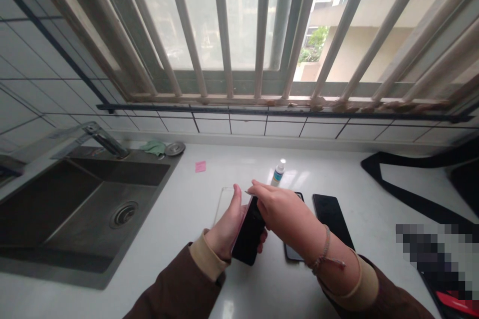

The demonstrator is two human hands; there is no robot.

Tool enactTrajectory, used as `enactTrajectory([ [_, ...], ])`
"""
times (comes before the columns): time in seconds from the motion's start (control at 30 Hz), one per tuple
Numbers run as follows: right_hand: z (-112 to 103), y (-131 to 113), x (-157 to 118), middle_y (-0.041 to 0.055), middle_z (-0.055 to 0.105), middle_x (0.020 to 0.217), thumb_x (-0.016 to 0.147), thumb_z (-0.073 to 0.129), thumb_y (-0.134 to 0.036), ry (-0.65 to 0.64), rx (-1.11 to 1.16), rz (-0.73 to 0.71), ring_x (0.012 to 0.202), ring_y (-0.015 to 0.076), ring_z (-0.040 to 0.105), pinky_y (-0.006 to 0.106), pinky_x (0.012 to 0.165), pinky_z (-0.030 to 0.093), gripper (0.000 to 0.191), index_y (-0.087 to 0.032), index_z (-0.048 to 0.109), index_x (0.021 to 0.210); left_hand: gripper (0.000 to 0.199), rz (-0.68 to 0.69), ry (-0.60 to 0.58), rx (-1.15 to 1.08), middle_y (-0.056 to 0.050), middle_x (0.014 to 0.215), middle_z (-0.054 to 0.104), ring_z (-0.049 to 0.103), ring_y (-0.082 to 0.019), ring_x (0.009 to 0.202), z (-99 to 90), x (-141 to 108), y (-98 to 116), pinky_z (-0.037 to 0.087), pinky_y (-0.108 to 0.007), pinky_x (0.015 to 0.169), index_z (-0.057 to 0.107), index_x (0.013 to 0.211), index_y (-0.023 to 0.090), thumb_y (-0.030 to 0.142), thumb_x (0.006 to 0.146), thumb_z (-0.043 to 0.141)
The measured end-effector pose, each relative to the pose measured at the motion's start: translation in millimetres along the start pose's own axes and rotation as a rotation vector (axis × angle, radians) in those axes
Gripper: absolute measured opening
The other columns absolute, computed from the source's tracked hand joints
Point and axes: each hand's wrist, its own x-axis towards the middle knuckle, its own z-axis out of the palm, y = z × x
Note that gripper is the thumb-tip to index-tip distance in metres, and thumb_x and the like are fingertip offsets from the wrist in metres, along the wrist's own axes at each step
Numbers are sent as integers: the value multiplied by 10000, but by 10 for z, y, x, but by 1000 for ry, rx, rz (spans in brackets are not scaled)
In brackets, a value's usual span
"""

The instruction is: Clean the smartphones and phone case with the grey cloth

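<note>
A smartphone [248,234] with a dark screen and a pinkish edge lies tilted in my left hand [229,227]. The left fingers wrap beneath it, and the thumb points up beside it. My right hand [279,204] is bent over the phone's upper end, its fingers close together at the top edge. A thin pale edge shows by those fingertips; what they pinch, if anything, is hidden. Behind the left hand lies a clear, thin-edged sheet or case [221,204]. A dark flat device [294,254] sits partly covered under my right forearm.
A black phone-like slab [331,212] lies right of my forearm. Beyond the hands stands a small white-capped bottle [278,173]. A pink note [200,166] rests on the white counter [168,239]. At left are a steel sink [112,264] and a faucet [108,142]; a black strap [377,172] lies right.
</note>
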Motion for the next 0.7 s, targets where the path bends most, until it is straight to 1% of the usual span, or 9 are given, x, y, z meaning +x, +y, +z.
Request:
enactTrajectory([
  [0.1,36,44,3,214,646,1483,961,498,19,-17,-42,-127,1287,290,706,379,1070,580,395,-114,718,1261,935,-32,34,-27,-86,701,646,625,-190,537,-24,7,14,491,-271,431,694,888,166,973,853,223],
  [0.2,44,62,-1,222,619,1511,909,535,64,-18,-50,-191,1389,286,633,378,1153,538,440,-104,698,1282,905,-28,100,-48,-89,704,648,634,-183,547,-41,15,19,468,-247,424,701,899,152,937,894,251],
  [0.27,40,65,-5,221,608,1526,880,563,80,-16,-24,-223,1440,290,585,406,1210,493,492,-107,683,1319,833,-28,139,-74,-84,702,652,637,-180,544,-32,19,20,468,-246,423,703,894,147,890,930,328],
  [0.33,28,60,-8,235,591,1542,840,599,96,-20,18,-252,1487,304,530,432,1258,440,551,-89,668,1355,712,-34,181,-107,-74,703,661,638,-173,535,-8,22,19,480,-249,425,707,894,142,806,960,458],
  [0.4,6,44,-12,236,576,1557,813,619,103,-22,69,-268,1512,312,496,431,1287,398,580,-78,672,1362,593,-27,217,-134,-67,702,672,641,-167,526,19,24,17,500,-254,432,717,914,132,703,975,565],
  [0.43,-7,31,-16,222,575,1565,814,620,99,-22,92,-272,1520,311,485,421,1297,381,576,-87,683,1356,551,-20,224,-147,-66,702,680,643,-168,523,29,25,17,512,-260,439,723,935,131,665,976,597],
  [0.53,-40,-22,-34,142,598,1566,848,618,59,-25,167,-290,1517,299,492,396,1312,352,538,-160,722,1328,484,24,184,-220,-56,702,706,662,-182,520,33,25,30,541,-285,467,738,1042,157,624,978,630],
  [0.6,-39,-65,-50,105,636,1533,879,619,21,-43,204,-302,1489,295,528,399,1311,350,492,-202,743,1299,469,60,148,-284,-68,742,739,709,-203,574,27,20,57,574,-300,528,738,1099,163,605,991,622],
  [0.7,-2,-126,-74,121,702,1442,951,570,-32,-77,161,-342,1424,299,597,454,1294,375,367,-189,766,1218,460,110,167,-337,-122,827,779,781,-242,735,30,8,124,617,-314,653,743,1081,123,547,1032,574],
])
